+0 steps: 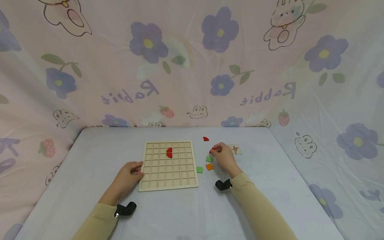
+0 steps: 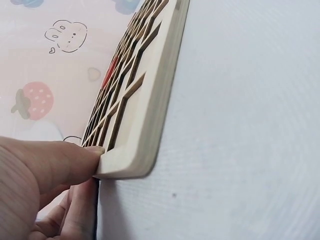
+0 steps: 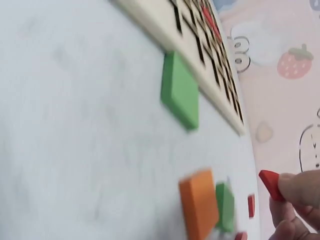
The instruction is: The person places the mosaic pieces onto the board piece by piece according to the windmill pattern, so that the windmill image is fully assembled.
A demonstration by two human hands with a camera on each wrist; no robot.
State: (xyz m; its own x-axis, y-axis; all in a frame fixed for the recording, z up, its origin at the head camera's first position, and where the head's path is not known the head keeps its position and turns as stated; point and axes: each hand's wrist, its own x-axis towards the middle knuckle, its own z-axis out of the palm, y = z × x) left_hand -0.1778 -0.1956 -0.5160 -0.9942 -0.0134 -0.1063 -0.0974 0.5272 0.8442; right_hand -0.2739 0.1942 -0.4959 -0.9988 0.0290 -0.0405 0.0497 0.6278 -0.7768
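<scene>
red piece up in the pinch! it sits between thumb and fingertips of the right hand, closed down to the piece itself, the hand angled inward to the left from a forearm that enters at the near right. over on the other side, the left hand holds the grid board by its left edge, thumb at the rim, fingers bent in against the side, forearm slanting up from the near left.

and the count! one board, left of the pinching grip, with a red half-disc across two neighbouring cells. two green squares: a first green square just on the near side of the grip, a second green square farther left, by the board's right edge. one orange square, nearer the person than the first green. loose reds, two: a red wedge beyond the grip, and another red piece cut off by the right wrist view's edge. one printed card, just right of the grip.
</scene>
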